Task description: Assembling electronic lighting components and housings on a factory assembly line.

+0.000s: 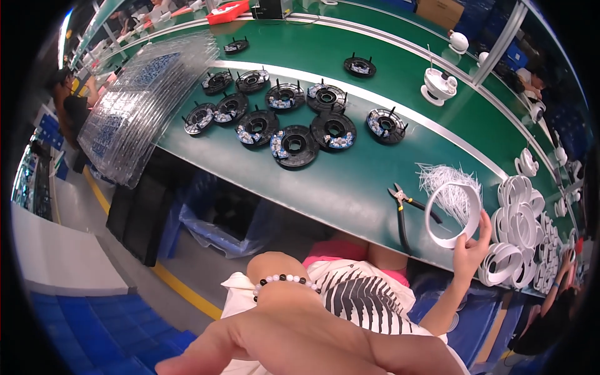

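My right hand (pixel 473 247) holds a white ring (pixel 431 215) upright by its lower right side, fingers and thumb pinching the rim. My left hand (pixel 300 344), with a bead bracelet (pixel 284 279) at its wrist, is raised very close to the view at the bottom. Its thumb points away to the left; the other fingers are cut off by the lower edge. Behind the held ring lies a heap of thin white plastic strips (pixel 447 184). Cutting pliers (pixel 400 203) with black and yellow handles rest left of the ring, jaws apart.
Several black round bases with circuit boards (pixel 294 147) cover the table's (pixel 337 197) middle. Stacked white rings (pixel 517 219) stand at the right. Clear plastic trays (pixel 131 112) are piled at the left. A white device (pixel 439 84) sits on the green far strip. Other people work at both sides.
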